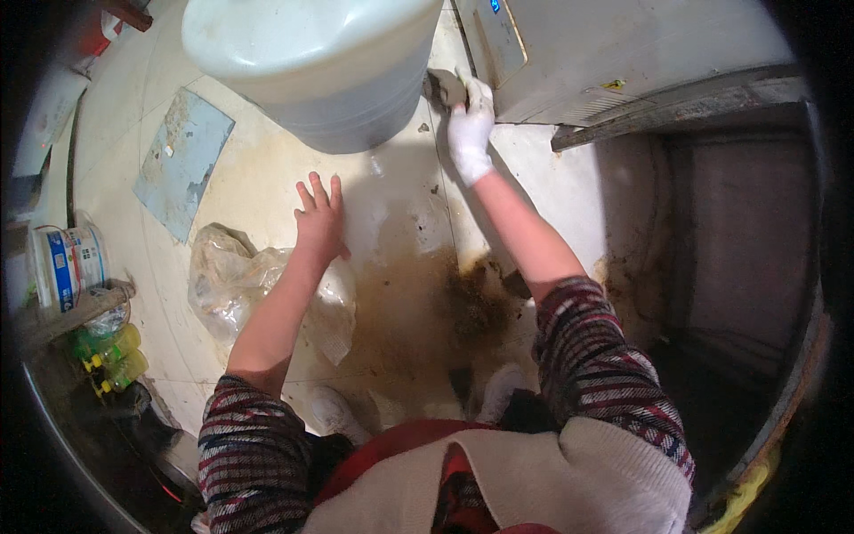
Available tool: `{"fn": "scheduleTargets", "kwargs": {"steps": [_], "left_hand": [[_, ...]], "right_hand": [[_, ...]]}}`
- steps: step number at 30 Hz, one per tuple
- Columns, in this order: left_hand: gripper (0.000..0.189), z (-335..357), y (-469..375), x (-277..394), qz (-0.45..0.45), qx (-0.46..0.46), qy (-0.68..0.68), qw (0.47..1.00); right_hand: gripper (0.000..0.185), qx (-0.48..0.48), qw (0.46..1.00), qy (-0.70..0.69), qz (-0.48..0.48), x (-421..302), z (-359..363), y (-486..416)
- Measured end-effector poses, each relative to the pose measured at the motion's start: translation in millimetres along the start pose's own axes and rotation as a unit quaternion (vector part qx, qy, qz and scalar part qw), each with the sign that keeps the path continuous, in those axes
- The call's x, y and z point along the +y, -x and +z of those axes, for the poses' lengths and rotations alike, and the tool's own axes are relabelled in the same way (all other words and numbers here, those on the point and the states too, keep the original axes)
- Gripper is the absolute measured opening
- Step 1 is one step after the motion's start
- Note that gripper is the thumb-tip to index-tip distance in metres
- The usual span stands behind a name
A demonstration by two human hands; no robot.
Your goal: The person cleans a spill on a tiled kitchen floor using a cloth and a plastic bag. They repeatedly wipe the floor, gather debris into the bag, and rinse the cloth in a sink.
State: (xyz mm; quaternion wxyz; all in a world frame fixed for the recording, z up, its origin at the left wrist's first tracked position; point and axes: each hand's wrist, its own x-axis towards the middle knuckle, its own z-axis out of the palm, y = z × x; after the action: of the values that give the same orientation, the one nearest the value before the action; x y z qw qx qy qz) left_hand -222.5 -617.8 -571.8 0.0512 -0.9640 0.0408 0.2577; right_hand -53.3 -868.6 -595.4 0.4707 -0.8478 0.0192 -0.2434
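Note:
My left hand is bare and holds nothing; its fingers are spread above the tiled floor, beside a crumpled clear plastic bag. On my right hand is a white glove. It reaches down between a large translucent plastic tub and a metal cabinet. A grey-brown rag-like piece sits between its thumb and fingers; what it is made of is hard to tell. Brown, wet-looking dirt stains the floor between my arms.
A dirty blue-grey flat sheet lies left of the tub. Further left are a white bucket with printing and several yellow-green bottles. A metal ledge juts out under the cabinet, above a dark recess. My shoes are below.

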Motion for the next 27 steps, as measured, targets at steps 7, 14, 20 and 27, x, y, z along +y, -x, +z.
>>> {"fn": "scheduleTargets", "kwargs": {"steps": [7,14,20,27], "left_hand": [[0.154,-10,-1,1,-0.001,-0.042,0.001,0.999],[0.155,-15,0,5,-0.010,-0.046,-0.009,0.999],[0.155,-6,-4,6,-0.020,-0.051,0.002,0.998],[0.154,5,1,2,-0.024,-0.020,0.020,0.999]], "right_hand": [[0.058,-0.241,0.944,0.224,-0.020,65,77,-83],[0.057,-0.327,0.925,0.184,-0.061,67,21,-5],[0.067,-0.483,0.862,-0.119,-0.098,26,-92,96],[0.049,-0.534,0.832,0.074,-0.134,30,-218,112]]}}
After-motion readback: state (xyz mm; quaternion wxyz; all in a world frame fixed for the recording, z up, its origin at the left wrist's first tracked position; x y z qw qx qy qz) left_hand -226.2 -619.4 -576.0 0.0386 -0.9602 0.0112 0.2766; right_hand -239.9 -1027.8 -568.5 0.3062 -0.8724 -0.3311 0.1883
